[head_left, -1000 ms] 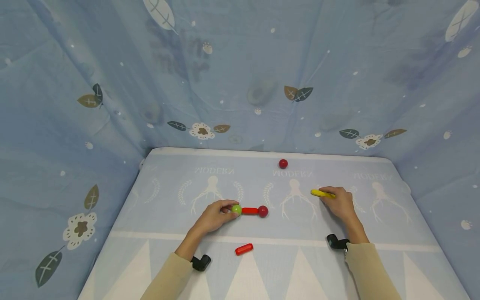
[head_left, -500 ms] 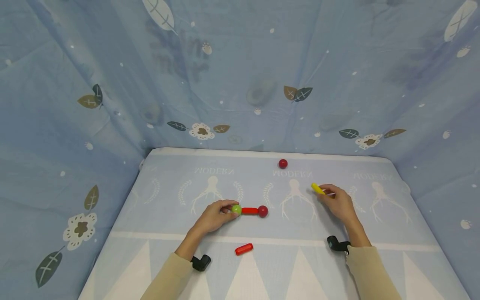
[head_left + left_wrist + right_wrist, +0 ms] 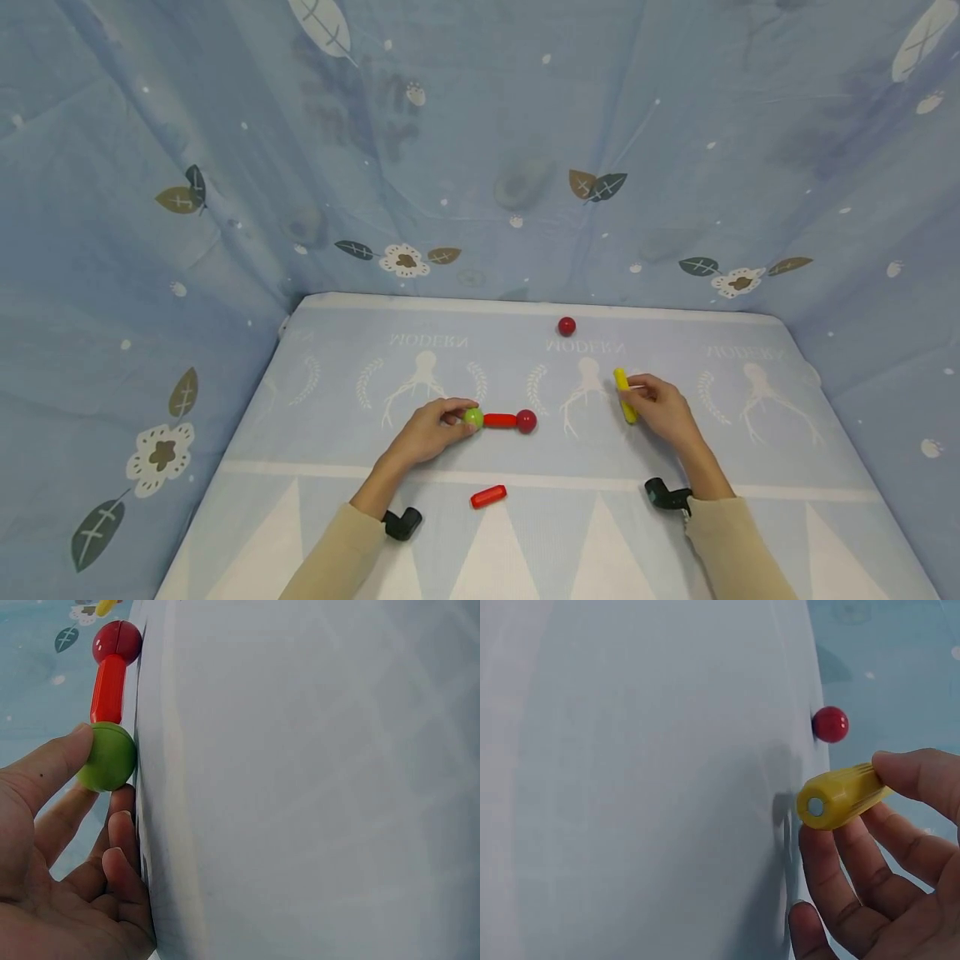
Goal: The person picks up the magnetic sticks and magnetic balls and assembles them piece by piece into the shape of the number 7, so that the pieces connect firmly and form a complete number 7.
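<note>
My left hand [image 3: 429,432] pinches a green ball [image 3: 109,757] between thumb and fingers. A red rod [image 3: 499,421] joins that ball to a dark red ball [image 3: 527,422], and the three lie in a row on the table. On the right, my right hand [image 3: 663,408] holds a yellow rod [image 3: 625,396] between thumb and fingers, apart from the joined pieces. In the right wrist view, the yellow rod's near end shows a round silvery disc, and its ridged side lies under the thumb.
A loose red ball [image 3: 567,326] sits near the table's back edge. Another red rod [image 3: 489,497] lies toward the front, between the forearms. A blue patterned curtain [image 3: 480,150] stands behind and beside the table [image 3: 330,492].
The yellow rod has turned in my right hand from lying sideways to pointing roughly away from me. That hand has shifted slightly left. My left hand and the joined pieces stay put.
</note>
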{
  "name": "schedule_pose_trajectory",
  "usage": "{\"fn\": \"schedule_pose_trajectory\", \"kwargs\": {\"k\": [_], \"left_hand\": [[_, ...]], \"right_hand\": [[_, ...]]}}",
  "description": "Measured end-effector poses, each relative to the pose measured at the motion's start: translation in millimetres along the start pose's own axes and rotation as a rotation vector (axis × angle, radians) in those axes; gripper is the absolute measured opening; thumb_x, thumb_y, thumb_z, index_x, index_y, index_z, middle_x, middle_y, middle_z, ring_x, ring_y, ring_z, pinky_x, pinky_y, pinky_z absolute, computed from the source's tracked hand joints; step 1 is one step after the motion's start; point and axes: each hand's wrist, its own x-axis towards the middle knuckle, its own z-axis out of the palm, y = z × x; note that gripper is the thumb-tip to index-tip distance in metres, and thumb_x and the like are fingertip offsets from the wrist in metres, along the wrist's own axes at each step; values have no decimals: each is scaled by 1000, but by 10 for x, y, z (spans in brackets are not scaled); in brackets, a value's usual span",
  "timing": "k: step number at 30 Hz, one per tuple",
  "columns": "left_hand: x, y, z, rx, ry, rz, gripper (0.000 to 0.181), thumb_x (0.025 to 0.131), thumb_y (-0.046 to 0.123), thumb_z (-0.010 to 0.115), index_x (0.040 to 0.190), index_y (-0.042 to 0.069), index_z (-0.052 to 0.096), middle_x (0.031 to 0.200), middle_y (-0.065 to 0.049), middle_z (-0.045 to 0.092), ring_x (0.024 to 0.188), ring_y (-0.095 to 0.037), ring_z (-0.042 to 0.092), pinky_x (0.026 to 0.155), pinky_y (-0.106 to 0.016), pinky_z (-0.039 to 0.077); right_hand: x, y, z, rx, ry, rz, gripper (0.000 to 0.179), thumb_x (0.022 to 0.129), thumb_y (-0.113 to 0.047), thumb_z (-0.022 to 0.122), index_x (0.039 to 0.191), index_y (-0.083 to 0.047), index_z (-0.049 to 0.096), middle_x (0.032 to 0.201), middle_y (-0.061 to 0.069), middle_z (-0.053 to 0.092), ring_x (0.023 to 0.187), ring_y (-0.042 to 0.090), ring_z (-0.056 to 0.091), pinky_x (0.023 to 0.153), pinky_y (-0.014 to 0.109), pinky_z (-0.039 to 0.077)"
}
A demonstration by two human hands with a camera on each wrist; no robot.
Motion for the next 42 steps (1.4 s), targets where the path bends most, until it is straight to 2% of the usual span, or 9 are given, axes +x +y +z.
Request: {"fn": "schedule_pose_trajectory", "kwargs": {"k": [7,14,22,33,42], "left_hand": [[10,4,3,4,-5,0,33,91,28,75,124,23,72,104,4,66,91,-15,57,75,-36,47],[3,8,8,-1,-5,-20,32,91,27,75,123,24,72,104,3,65,92,-15,56,75,-36,47],[-1,17,8,-6,-2,-17,32,91,27,75,123,23,72,104,3,65,92,-15,56,76,-36,47],[12,-8,17,7,-1,-19,32,91,28,75,123,25,72,104,4,65,91,-15,56,75,-35,46],[18,-11,13,3,5,-5,32,91,27,75,123,22,73,103,3,66,91,-14,57,76,-36,46]], "right_hand": [[-55,-76,125,41,-53,-1,40,97,-26,67,124,4,62,98,10,70,81,20,62,71,33,47],[-119,-127,280,135,-94,-16,37,97,-23,67,121,6,61,93,7,71,76,18,63,69,28,48],[-212,-234,486,265,-159,-19,32,96,-15,68,117,8,60,90,9,72,73,22,66,67,26,48],[-328,-349,730,329,-247,2,26,95,-14,67,114,4,61,88,8,73,73,24,68,62,29,50],[-468,-446,843,414,-328,-24,32,96,-14,68,118,8,58,90,13,73,75,30,69,54,30,50]]}}
